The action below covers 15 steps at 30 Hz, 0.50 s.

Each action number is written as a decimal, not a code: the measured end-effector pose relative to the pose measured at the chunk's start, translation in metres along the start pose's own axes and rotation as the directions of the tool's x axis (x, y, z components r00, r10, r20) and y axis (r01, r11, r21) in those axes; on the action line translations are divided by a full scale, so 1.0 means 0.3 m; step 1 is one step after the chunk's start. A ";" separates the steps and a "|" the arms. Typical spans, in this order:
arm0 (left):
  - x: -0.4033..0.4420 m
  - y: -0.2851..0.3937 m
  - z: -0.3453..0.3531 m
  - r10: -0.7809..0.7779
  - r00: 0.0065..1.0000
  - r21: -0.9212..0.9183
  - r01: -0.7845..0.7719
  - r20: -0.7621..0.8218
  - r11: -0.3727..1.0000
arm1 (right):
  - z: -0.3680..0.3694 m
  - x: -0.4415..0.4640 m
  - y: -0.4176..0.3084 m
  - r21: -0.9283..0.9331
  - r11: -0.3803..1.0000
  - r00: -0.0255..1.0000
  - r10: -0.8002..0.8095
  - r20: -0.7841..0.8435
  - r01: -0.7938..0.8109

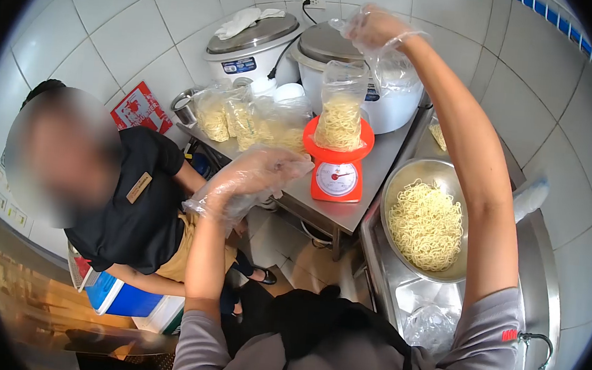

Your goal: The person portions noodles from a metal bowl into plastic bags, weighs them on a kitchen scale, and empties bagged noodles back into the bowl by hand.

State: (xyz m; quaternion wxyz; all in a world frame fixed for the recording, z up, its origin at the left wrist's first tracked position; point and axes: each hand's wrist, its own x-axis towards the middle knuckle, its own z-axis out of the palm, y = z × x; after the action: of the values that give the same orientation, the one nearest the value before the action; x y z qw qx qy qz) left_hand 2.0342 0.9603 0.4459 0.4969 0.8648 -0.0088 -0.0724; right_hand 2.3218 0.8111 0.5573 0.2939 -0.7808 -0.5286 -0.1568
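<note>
My left hand (262, 172), in a loose clear plastic glove, is held out with its fingers stretched, just left of the red scale; nothing shows in it. On the pan of the red kitchen scale (338, 181) stands an open clear plastic bag of noodles (340, 122). My right hand (378, 30), also in a clear plastic glove, is raised beyond the scale, over the lidded cookers. Clear plastic hangs below that hand; whether it is the glove or a separate bag I cannot tell, and its fingers are blurred. A metal bowl (385, 220) holds loose noodles (426, 226) at the right.
Several filled bags of noodles (245, 122) lie on the steel table (386, 164), left of the scale. Two large cookers (252, 39) stand against the tiled wall. Crumpled clear plastic (431, 328) lies below the bowl. A person in a black shirt (145, 208) stands close at the left.
</note>
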 end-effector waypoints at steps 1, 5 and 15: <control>-0.001 -0.013 0.002 -0.027 1.000 -0.012 0.027 0.005 1.000 | 0.000 -0.015 -0.015 -0.051 0.997 0.997 -0.055 -0.050 0.053; -0.005 -0.021 0.022 -0.111 0.994 -0.058 0.109 -0.021 0.992 | -0.022 -0.040 -0.036 -0.225 0.973 0.993 0.079 0.091 -0.057; 0.004 -0.015 0.035 -0.107 0.994 0.009 0.107 -0.024 0.994 | 0.126 -0.121 -0.093 -0.204 0.974 0.887 0.009 0.461 0.097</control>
State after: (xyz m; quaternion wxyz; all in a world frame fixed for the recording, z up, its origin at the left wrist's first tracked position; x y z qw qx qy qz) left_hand 2.0337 0.9536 0.4367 0.4878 0.8674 0.0432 -0.0887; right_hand 2.2795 0.8155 0.5159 0.0681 -0.8112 -0.5798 -0.0325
